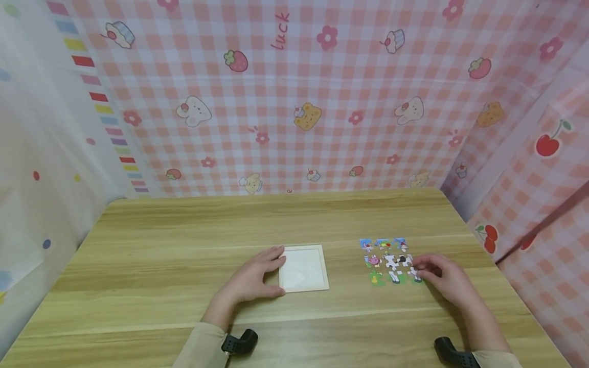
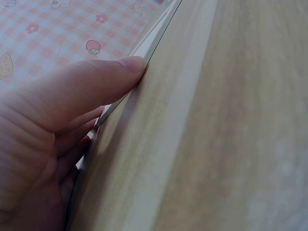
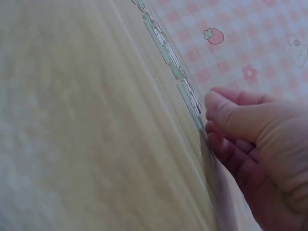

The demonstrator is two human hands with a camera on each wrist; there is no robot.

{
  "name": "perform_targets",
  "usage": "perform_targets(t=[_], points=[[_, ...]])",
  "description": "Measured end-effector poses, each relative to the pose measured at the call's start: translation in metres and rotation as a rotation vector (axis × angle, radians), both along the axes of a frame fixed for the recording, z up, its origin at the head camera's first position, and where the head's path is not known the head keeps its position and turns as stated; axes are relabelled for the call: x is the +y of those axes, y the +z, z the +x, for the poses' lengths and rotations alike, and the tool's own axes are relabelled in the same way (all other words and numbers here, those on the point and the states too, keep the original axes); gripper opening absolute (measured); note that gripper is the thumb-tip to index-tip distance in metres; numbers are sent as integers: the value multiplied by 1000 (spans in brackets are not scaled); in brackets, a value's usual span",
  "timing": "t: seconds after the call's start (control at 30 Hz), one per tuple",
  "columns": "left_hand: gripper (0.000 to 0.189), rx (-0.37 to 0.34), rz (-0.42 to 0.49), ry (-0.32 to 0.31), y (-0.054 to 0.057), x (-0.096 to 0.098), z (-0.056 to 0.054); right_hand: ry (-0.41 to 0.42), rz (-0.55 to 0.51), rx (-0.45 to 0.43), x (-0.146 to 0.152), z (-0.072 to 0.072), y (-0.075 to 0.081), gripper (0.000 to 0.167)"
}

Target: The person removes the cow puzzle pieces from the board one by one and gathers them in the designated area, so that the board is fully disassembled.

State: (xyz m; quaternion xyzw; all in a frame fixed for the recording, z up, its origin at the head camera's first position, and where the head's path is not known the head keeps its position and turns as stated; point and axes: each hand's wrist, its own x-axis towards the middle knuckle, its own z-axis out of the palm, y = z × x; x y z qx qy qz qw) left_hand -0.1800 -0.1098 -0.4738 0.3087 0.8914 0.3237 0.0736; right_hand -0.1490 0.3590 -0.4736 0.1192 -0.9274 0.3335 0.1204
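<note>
A flat, pale wooden puzzle frame (image 1: 324, 268) with a whitish inside lies at the middle of the table. My left hand (image 1: 257, 276) grips it along its left side, thumb at the near left corner and fingers at the far left. The left wrist view shows the thumb (image 2: 115, 72) pressed on the edge of the frame (image 2: 155, 44). To the right are several colourful jigsaw pieces (image 1: 391, 262) in rows, slightly apart, with a cow picture. My right hand (image 1: 442, 276) is at their right edge, its bent fingertips right beside the end pieces (image 3: 190, 101).
The wood-grain table (image 1: 184, 230) carries the frame and pieces. Behind it hangs a pink checked curtain (image 1: 285, 153), with more patterned cloth (image 1: 543, 204) on the right and white cloth (image 1: 41, 168) on the left. Black wrist mounts (image 1: 240, 342) sit at both sleeves.
</note>
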Motion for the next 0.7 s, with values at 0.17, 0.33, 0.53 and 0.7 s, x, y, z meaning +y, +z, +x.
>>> perform_targets(t=[0.17, 0.33, 0.53, 0.7], points=[[77, 7, 7, -5, 0, 0, 0, -2, 31, 54, -8, 1, 8, 18], [80, 28, 25, -27, -3, -1, -2, 40, 46, 95, -26, -1, 22, 18], [83, 30, 40, -46, -5, -4, -3, 189, 45, 176, -54, -9, 27, 21], [79, 23, 53, -48, 2, -11, -2, 293, 55, 209, -78, -14, 26, 24]])
